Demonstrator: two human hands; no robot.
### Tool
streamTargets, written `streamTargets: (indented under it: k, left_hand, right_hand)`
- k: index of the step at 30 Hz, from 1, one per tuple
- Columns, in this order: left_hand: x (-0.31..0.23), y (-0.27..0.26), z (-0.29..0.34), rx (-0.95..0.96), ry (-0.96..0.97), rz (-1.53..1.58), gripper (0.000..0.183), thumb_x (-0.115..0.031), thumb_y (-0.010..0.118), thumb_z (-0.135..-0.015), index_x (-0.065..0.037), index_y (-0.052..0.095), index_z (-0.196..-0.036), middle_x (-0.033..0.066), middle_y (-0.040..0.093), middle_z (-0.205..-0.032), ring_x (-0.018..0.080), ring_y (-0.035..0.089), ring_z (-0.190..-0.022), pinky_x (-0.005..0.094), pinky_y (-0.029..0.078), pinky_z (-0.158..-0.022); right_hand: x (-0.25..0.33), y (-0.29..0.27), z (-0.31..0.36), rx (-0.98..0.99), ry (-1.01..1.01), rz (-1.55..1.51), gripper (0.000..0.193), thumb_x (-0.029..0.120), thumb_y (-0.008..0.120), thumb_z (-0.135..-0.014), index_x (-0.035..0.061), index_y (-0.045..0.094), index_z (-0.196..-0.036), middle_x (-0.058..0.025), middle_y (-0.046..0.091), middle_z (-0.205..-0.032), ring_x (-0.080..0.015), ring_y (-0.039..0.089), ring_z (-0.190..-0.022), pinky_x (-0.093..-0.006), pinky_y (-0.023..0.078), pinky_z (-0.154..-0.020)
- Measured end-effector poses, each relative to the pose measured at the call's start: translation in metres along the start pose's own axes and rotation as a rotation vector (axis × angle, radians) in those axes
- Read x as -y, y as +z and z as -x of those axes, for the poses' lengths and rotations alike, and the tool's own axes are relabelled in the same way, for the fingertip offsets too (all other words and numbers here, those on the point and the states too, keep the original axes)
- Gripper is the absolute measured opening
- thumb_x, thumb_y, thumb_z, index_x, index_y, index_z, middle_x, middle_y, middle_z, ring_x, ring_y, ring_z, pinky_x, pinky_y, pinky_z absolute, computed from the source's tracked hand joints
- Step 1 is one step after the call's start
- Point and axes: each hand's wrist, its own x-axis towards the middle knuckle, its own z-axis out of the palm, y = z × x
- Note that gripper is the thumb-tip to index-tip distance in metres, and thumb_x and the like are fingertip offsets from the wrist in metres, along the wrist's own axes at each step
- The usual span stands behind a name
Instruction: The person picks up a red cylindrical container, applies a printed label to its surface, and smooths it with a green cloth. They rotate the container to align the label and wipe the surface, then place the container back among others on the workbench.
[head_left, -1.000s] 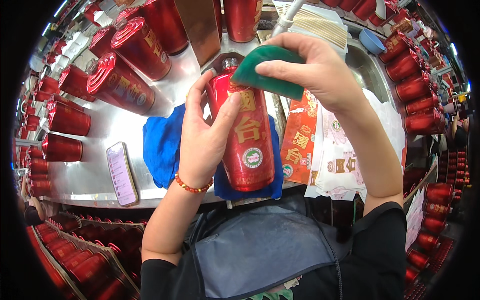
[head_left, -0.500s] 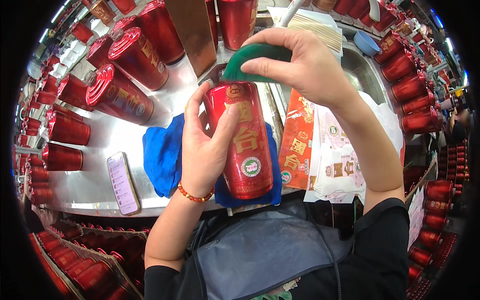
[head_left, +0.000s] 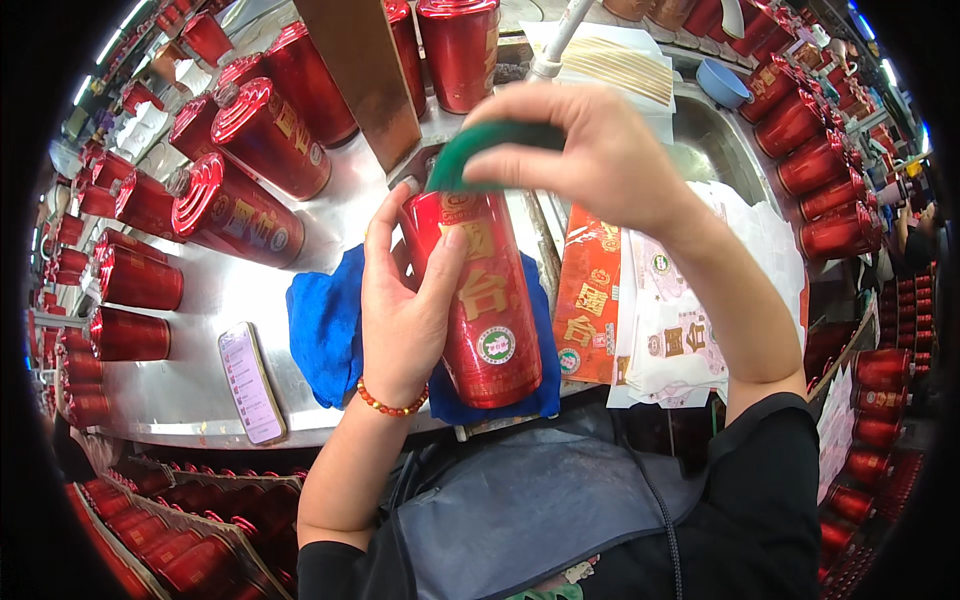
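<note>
In the middle of the frame, a person's left hand (head_left: 400, 315) is wrapped around the upper side of a shiny red bottle (head_left: 492, 320) that rests on blue cloth (head_left: 540, 385). The right hand (head_left: 600, 150), a bit blurry, pinches a curved green pad (head_left: 490, 140) between thumb and fingers at the bottle's top end, and it is hard to tell if the pad touches it. On the silver worktop (head_left: 180, 395), a phone (head_left: 252, 385) lies at the lower left, more red bottles (head_left: 270, 140) stand at the upper left, and white papers (head_left: 685, 310) lie right of the middle.
</note>
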Motion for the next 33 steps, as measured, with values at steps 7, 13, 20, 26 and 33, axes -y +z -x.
streamTargets:
  k: [7,13,20,26,33]
  left_hand:
    - [-0.001,0.001,0.000,0.000,0.004,-0.020,0.062,-0.014,0.066,-0.100,-0.003,0.032,-0.151,0.0144,0.062,-0.126,0.0171,0.064,-0.109,0.0311,0.056,-0.090]
    - [0.001,0.000,0.001,-0.005,0.003,0.003,0.061,-0.014,0.066,-0.100,-0.004,0.033,-0.150,0.0142,0.061,-0.128,0.0163,0.064,-0.109,0.0313,0.056,-0.091]
    - [0.008,-0.011,0.005,0.006,0.074,-0.159,0.073,-0.015,0.067,-0.098,-0.001,0.026,-0.156,0.0185,0.049,-0.142,0.0211,0.055,-0.124,0.0358,0.050,-0.102]
    - [0.011,-0.034,0.028,0.097,0.449,-0.742,0.103,-0.031,0.081,-0.085,0.001,0.018,-0.159,0.0243,0.030,-0.154,0.0356,0.037,-0.143,0.0439,0.036,-0.114]
    - [0.003,-0.029,0.062,0.342,0.417,-0.945,0.156,-0.057,0.096,-0.055,0.006,-0.003,-0.158,0.0333,0.017,-0.157,0.0462,0.025,-0.147,0.0495,0.025,-0.120]
  right_hand:
    - [-0.008,0.004,0.013,-0.087,0.104,-0.002,0.022,0.012,0.077,-0.089,-0.0003,0.073,-0.107,-0.0034,0.073,-0.092,-0.0079,0.065,-0.086,-0.0241,0.053,-0.079]
    - [-0.006,0.001,0.017,-0.117,0.132,-0.045,0.022,0.011,0.077,-0.089,-0.0004,0.073,-0.108,-0.0022,0.073,-0.092,-0.0066,0.064,-0.085,-0.0234,0.052,-0.079]
    - [-0.001,0.004,0.021,-0.090,0.070,-0.027,0.022,0.012,0.076,-0.090,0.0002,0.074,-0.108,-0.0020,0.072,-0.088,-0.0067,0.065,-0.080,-0.0232,0.053,-0.072]
    - [-0.004,0.011,0.028,-0.324,0.158,0.008,0.026,0.024,0.078,-0.086,0.0016,0.072,-0.097,-0.0093,0.072,-0.080,-0.0140,0.068,-0.072,-0.0299,0.053,-0.067]
    - [-0.018,0.030,0.072,-0.287,0.517,-0.460,0.022,0.016,0.074,-0.094,-0.0002,0.063,-0.104,-0.0059,0.071,-0.089,-0.0090,0.067,-0.076,-0.0248,0.055,-0.065]
